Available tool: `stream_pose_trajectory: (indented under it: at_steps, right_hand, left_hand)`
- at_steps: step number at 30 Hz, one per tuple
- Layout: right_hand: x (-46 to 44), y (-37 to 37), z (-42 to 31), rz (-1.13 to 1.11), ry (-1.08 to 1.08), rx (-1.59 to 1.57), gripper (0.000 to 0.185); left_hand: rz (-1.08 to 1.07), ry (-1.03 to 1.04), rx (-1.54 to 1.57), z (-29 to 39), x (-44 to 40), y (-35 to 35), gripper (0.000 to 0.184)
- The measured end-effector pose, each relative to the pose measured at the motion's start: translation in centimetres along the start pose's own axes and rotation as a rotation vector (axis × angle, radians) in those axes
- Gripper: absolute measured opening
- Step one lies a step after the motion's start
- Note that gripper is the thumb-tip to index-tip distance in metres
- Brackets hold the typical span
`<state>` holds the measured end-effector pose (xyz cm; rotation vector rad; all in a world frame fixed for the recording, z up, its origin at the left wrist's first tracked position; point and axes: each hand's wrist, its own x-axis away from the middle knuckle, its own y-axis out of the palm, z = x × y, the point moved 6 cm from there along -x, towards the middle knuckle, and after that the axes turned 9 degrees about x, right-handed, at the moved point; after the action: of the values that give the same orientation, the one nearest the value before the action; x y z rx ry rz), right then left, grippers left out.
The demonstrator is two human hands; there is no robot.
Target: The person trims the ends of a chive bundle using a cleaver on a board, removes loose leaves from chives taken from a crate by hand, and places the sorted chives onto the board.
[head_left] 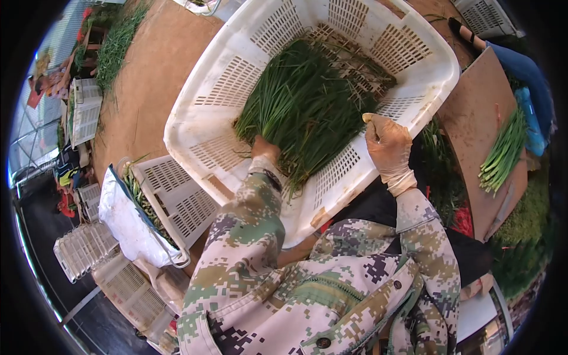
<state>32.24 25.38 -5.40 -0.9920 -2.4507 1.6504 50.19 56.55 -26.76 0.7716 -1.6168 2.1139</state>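
Observation:
A large white plastic basket point(201, 100) with slotted walls stands tilted before me. Long, thin green leaves that look like chives point(307, 100) lie in it in bunches. My left hand point(266, 152) reaches over the near wall and closes around the stem ends of a bunch of chives on the left of the pile. On my right hand point(389, 148) is a thin, translucent, stained glove. It hovers at the basket's right side, near the rim, fingers curled in and thumb against them. Whether anything sits inside those fingers is hidden.
At right, a brown board point(473, 112) carries another green bunch point(506, 151), beside a person's leg in blue point(523, 74). A white crate with a white sack point(127, 219) stands at left. More crates point(86, 109) and loose greens point(118, 50) lie along the dirt floor point(154, 65).

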Motion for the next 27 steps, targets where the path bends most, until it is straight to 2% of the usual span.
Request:
stream_pose_trajectory:
  at_steps: [1, 3, 5, 6, 12, 17, 21, 27]
  right_hand:
    - [0.1, 0.2, 0.2, -0.03, 0.01, 0.022, 0.014]
    - [0.1, 0.4, 0.3, -0.052, 0.026, 0.04, 0.014]
    - [0.0, -0.2, 0.0, 0.054, -0.028, -0.006, 0.015]
    - [0.1, -0.2, 0.1, 0.057, -0.023, -0.013, 0.015]
    - [0.2, 0.2, 0.3, 0.029, -0.01, 0.035, 0.014]
    - [0.1, 0.1, 0.3, 0.056, -0.014, -0.029, 0.012]
    - [0.3, 0.4, 0.7, 0.048, 0.001, -0.016, 0.013]
    - [0.6, 1.0, 1.0, 0.077, 0.001, -0.014, 0.009]
  left_hand:
    - [0.01, -0.004, -0.004, -0.2, -0.7, -1.1, 0.066]
    - [-0.107, -0.005, -0.171, 0.0, -2.6, -2.1, 0.06]
    - [-0.2, 0.078, -0.367, -2.2, -8.5, -0.9, 0.054]
    - [-0.245, 0.072, -0.384, -1.8, -8.5, -1.8, 0.053]
    - [-0.392, 0.066, -0.254, -0.9, -5.5, -6.0, 0.049]
    - [-0.421, 0.048, -0.111, -0.8, -3.6, -5.5, 0.046]
    - [-0.487, 0.053, 0.196, -0.6, -0.8, -5.4, 0.044]
    - [-0.787, 0.069, 1.213, -1.2, 10.1, -7.8, 0.042]
